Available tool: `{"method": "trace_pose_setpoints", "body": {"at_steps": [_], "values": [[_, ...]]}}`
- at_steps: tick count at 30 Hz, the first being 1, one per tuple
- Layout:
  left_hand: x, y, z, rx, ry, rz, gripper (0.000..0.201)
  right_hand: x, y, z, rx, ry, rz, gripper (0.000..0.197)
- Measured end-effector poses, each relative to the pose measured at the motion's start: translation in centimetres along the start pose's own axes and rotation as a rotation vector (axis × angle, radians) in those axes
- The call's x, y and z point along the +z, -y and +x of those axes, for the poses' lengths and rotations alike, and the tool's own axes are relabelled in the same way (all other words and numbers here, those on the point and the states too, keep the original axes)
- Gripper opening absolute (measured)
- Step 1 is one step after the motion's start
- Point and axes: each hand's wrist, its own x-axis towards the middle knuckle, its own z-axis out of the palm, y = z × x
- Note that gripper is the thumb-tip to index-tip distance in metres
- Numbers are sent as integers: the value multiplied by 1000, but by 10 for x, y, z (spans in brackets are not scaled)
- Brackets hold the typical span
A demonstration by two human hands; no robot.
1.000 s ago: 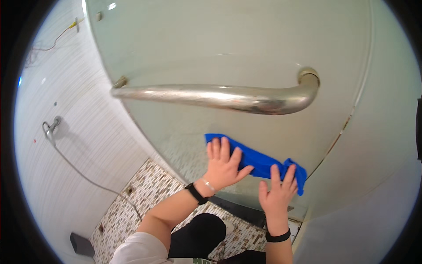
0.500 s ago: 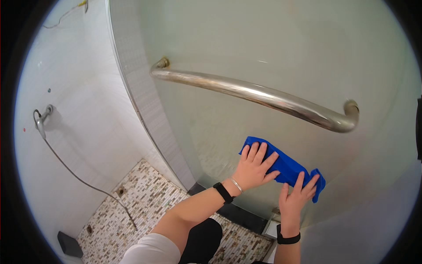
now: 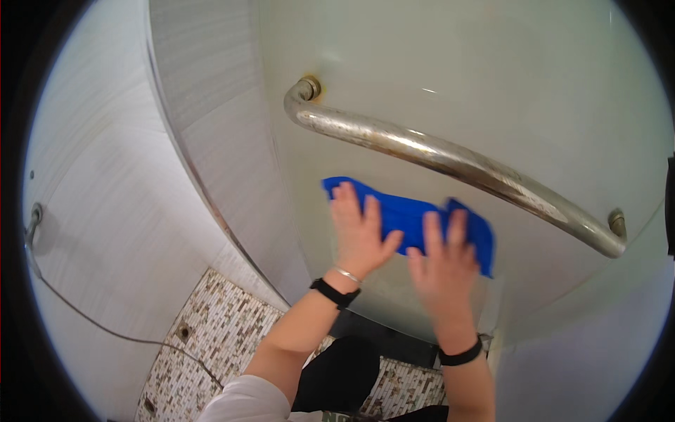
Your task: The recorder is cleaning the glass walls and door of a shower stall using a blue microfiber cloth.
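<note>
A blue cloth (image 3: 404, 214) is spread against a pale, frosted glass panel (image 3: 492, 91), under a metal bar handle. My left hand (image 3: 360, 235) lies on the cloth's left part with its fingers stretched out and the thumb apart. On the right part of the cloth rests my right hand (image 3: 444, 271), fingers spread and pointing up, a little smeared by motion. Both hands press flat on the cloth instead of gripping it. Part of the cloth between and under the fingers is hidden.
The curved metal handle (image 3: 436, 151) juts out above my hands, with rust at its left mount. On the left, a tiled wall (image 3: 105, 190) carries a tap fitting (image 3: 34, 225) with a hose (image 3: 119, 334). Below lies a mosaic floor (image 3: 218, 323) and a dark sill (image 3: 390, 341).
Both hands and the blue cloth have moved up and left over the glass, closer under the handle. The view has shifted too, so the handle sits further right.
</note>
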Motion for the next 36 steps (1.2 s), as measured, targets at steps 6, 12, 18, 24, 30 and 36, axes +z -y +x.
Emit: {"method": "trace_pose_setpoints", "body": {"at_steps": [6,12,18,24,30,36], "values": [[-10,61,-40,-155,116,5,85,60,36,-8,-279,-5,89,50],[-34,4,52,-19,158,-126,83,32,8,10,59,-353,-109,59],[-28,1,61,106,121,-124,73,8,28,46,71,-531,-105,62],[-26,50,-41,-62,233,-86,73,58,43,-3,-209,-102,-124,47],[-52,43,46,-122,97,-81,72,41,71,51,-259,-230,126,49],[-41,44,2,-33,64,-48,63,46,62,33,-254,-276,246,58]]}}
